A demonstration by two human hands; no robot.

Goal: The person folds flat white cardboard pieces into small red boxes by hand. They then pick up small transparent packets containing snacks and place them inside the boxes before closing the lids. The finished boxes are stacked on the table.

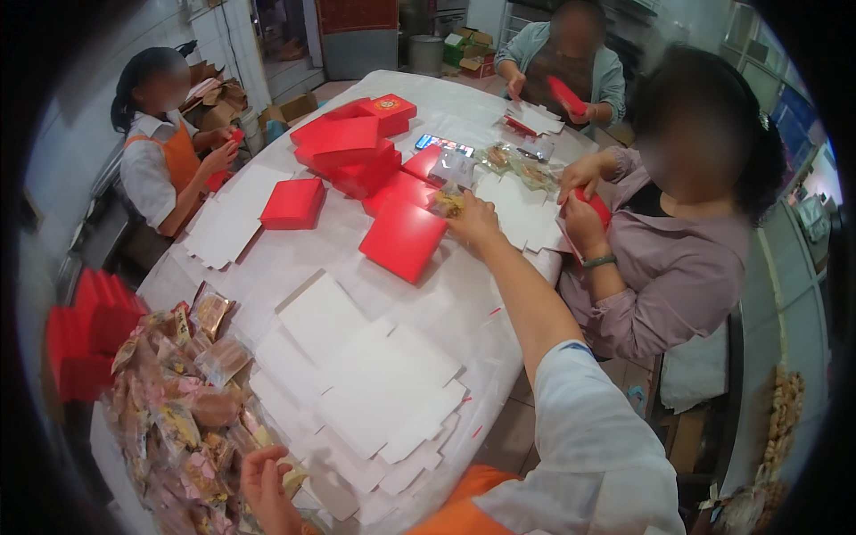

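My right arm stretches far across the table, and my right hand [477,221] is closed on a small clear-wrapped snack packet [447,204] with yellow contents, over the far corner of a red box [404,237]. My left hand [270,492] is low in the picture with its fingers loosely curled and apart, and no held thing shows in it. It hovers beside a heap of wrapped snacks [192,406] and near a stack of flat white box blanks [370,392].
Assembled red boxes [352,147] pile up mid-table, another red box [293,204] to their left. More red boxes [89,334] stand at far left. A phone [444,145] lies beyond. Three people around the table handle red pieces; the nearest [664,241] sits right of my arm.
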